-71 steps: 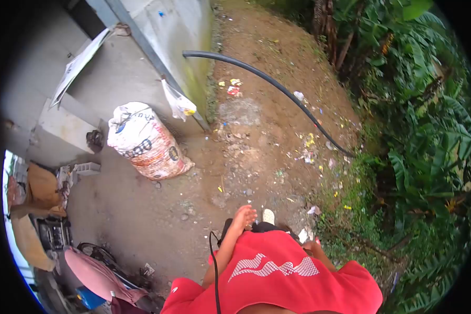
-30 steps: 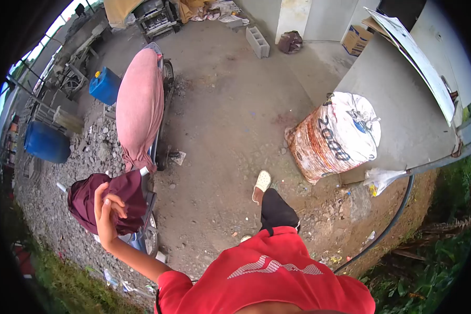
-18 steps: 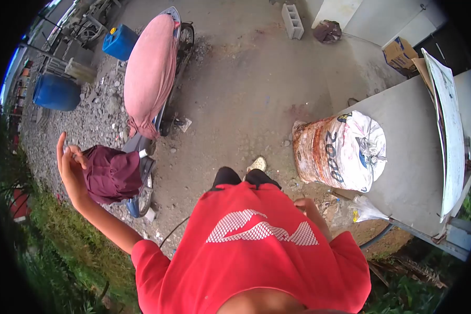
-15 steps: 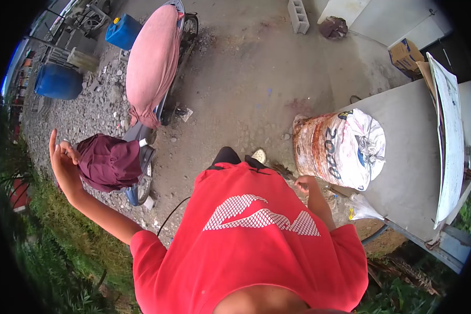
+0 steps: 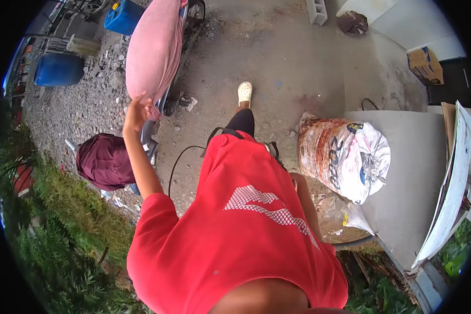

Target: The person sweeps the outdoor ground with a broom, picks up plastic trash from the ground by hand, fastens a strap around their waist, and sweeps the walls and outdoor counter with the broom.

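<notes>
Black number "2000" [image 5: 336, 163] on the white-and-rust sack [image 5: 319, 144].

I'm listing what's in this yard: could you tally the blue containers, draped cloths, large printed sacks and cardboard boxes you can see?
Blue containers: 2 (blue jug, blue barrel)
Draped cloths: 2 (pink cloth, maroon cloth)
Large printed sack: 1
Cardboard box: 1
Total: 6
</notes>
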Tool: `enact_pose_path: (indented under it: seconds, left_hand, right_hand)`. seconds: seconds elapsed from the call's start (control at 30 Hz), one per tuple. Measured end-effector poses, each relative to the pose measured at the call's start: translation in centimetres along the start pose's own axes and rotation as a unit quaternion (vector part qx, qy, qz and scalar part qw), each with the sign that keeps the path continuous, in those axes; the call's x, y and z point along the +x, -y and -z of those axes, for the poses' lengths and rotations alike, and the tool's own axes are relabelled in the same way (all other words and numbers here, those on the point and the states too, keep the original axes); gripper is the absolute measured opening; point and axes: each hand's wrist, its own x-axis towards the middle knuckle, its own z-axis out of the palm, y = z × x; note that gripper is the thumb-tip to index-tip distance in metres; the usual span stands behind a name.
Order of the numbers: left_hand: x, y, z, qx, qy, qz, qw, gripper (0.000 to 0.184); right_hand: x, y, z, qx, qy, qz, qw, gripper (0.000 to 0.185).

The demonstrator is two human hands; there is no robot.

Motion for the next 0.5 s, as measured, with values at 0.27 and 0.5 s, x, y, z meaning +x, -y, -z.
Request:
enact_pose_path:
  seconds: [0.27,0.5]
  left_hand:
    - [25.2,5.3,-3.8,0.027,-0.051,0.218,0.974,0.027]
    - [37.8,2.9,-13.9,0.215,0.016,0.266,0.939,0.026]
  right_hand:
    - [-3.8,9.8,0.5,0.186,0.028,0.045,0.981,0.02]
    - [-8.1,17.6,2.6,0.268,0.0,0.049,0.962,0.02]
